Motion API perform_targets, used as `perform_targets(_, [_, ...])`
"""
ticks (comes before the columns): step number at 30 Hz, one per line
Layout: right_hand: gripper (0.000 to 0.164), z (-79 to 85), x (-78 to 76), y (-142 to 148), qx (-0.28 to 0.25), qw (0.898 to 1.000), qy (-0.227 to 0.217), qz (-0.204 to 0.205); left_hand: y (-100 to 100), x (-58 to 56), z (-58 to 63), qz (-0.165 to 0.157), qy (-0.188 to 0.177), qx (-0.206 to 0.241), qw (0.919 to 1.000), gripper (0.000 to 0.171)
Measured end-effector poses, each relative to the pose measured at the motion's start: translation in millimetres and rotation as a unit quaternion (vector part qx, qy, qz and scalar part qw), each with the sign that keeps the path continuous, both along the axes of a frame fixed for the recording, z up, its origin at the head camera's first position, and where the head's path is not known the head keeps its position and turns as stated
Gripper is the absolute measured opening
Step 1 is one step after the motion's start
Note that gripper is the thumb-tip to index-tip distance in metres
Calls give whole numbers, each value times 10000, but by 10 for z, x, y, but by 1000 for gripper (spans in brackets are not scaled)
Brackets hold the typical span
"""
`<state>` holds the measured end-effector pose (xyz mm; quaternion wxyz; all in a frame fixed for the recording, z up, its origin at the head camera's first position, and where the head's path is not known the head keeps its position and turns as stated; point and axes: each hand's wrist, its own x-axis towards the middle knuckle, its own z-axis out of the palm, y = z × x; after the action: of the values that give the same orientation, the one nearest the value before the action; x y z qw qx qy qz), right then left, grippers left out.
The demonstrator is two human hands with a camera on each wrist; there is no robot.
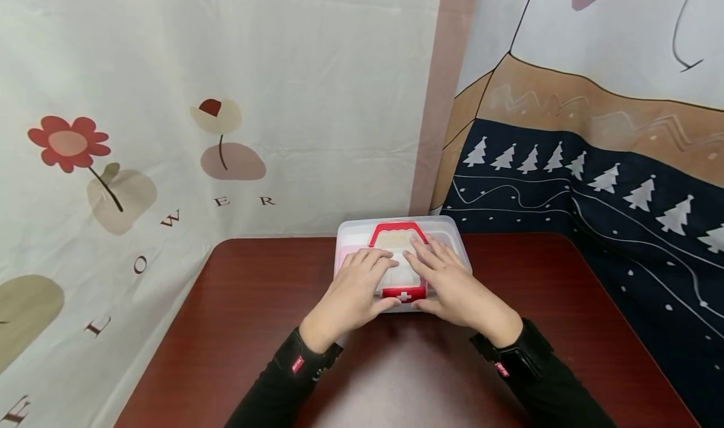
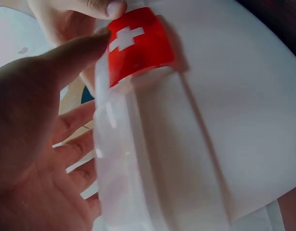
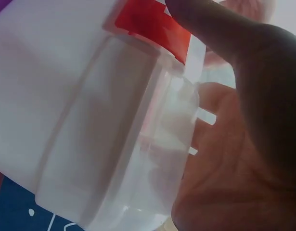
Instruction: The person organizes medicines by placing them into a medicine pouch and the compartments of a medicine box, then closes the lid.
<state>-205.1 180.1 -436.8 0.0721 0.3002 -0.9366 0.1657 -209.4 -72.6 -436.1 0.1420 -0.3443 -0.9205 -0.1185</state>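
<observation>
A translucent white plastic first-aid box (image 1: 347, 232) sits at the far edge of the table, a red carry handle (image 1: 396, 225) lying across its lid. On its near side is a red latch (image 1: 404, 294) bearing a white cross. My left hand (image 1: 352, 295) rests over the lid's left part with fingers extended, its thumb tip at the left edge of the latch (image 2: 140, 45). Over the right part lies my right hand (image 1: 457, 290), fingers spread; its thumb overlaps the latch (image 3: 152, 26) in the right wrist view. Pinkish contents show faintly through the plastic.
The box stands on a dark reddish-brown table (image 1: 271, 277) with rounded far corners. Just behind the table hangs a pale cloth (image 1: 317, 101) printed with flowers and letters. A navy cloth (image 1: 509, 202) with white trees borders the right side.
</observation>
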Motion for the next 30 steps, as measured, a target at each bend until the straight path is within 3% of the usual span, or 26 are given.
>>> perform_targets(10, [107, -90, 12, -116, 510, 9967, 445, -441, 99, -29, -132, 309, 580, -280, 9974, 75])
perform_targets(30, [104, -127, 14, -164, 754, 9922, 846, -518, 157, -37, -203, 441, 1089, -447, 9921, 74])
